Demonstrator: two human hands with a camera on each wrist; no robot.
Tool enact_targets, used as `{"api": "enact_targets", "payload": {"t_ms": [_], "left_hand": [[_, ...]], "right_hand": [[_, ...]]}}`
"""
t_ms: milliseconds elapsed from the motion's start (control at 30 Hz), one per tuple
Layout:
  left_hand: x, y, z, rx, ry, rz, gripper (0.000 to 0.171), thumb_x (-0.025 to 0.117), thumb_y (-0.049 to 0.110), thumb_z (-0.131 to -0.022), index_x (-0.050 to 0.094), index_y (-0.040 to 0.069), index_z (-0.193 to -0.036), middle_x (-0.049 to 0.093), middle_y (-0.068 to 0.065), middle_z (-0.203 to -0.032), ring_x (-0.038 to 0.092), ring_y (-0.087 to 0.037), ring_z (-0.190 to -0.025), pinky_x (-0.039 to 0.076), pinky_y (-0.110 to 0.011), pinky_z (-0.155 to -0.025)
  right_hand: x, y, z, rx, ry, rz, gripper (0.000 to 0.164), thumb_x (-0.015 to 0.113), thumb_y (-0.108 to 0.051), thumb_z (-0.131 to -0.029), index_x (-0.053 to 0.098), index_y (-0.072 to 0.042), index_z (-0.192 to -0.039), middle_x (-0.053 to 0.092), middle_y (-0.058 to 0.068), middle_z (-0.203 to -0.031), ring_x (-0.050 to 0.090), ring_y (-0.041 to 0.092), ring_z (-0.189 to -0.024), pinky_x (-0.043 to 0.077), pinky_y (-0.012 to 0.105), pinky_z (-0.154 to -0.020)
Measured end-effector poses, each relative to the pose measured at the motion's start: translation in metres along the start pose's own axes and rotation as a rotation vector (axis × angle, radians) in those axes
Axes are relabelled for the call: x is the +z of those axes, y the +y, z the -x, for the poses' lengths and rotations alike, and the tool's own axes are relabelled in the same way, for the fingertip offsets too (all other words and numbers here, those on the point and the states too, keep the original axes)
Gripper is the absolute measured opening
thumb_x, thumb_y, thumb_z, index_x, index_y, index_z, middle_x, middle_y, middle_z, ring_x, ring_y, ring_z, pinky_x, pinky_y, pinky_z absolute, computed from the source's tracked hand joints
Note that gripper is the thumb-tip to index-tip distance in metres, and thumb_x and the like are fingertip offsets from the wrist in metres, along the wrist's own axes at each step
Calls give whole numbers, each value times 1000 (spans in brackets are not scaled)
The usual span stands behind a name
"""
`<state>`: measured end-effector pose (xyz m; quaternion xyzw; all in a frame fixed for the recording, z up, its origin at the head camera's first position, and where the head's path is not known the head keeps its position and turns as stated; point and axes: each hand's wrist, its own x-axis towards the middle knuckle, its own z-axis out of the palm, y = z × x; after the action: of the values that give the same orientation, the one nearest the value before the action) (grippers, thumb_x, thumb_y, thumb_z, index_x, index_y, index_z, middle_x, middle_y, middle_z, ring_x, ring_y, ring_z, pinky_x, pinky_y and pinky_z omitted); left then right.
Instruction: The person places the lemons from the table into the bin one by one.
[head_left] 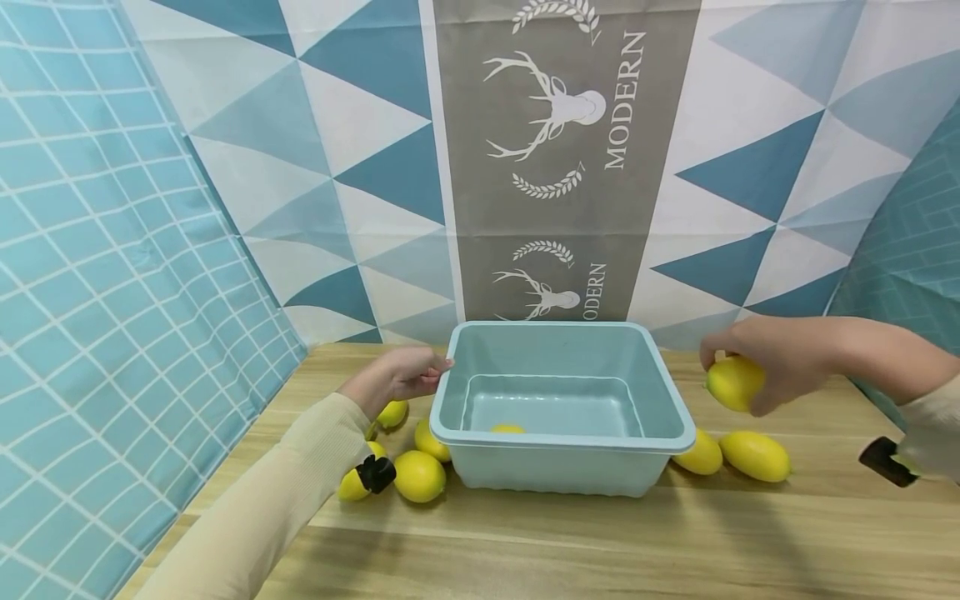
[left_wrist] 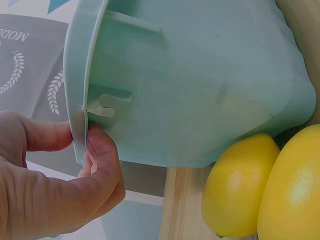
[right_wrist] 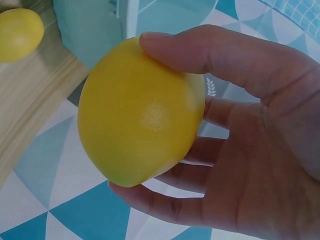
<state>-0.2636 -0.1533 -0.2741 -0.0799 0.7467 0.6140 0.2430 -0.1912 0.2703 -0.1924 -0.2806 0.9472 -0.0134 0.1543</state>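
A light blue plastic basin (head_left: 562, 467) stands on the wooden table, with part of one lemon (head_left: 508, 428) showing inside it. My left hand (head_left: 408, 372) pinches the basin's left rim between thumb and fingers, which the left wrist view shows closely at the rim (left_wrist: 80, 75). To the right of the basin, my right hand (head_left: 787, 367) holds a lemon (head_left: 735, 383) above the table. In the right wrist view, thumb and fingers curl round this lemon (right_wrist: 142, 115), which has a greenish tip.
Several lemons (head_left: 419, 477) lie left of the basin, some partly hidden by the left forearm. Two more lemons (head_left: 754, 456) lie to its right on the wooden table (head_left: 525, 550). A patterned cloth (head_left: 375, 167) hangs behind, and a blue checked cloth (head_left: 97, 292) at the left.
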Motion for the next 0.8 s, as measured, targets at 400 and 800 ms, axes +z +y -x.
{"api": "enact_targets", "payload": {"t_ms": [400,800], "left_hand": [[1,0,0,-16,10,2,9,51,4,-95,53,0,-103,52,-5,-89,54,-9,-75,53,-13,-65],[0,0,-1,-7,18,4,11,52,4,-95,52,-1,-104,50,-6,-92,53,-10,-77,52,-13,-66]], "right_hand": [[-10,-8,-10,-13,-16,-3,49,85,-14,-66,55,-18,-104,55,-6,-92,48,12,-83,45,22,-65],[-21,-22,-19,-25,-30,3,48,84,-14,-67,56,-17,-105,57,-5,-93,49,13,-83,46,24,-65]]}}
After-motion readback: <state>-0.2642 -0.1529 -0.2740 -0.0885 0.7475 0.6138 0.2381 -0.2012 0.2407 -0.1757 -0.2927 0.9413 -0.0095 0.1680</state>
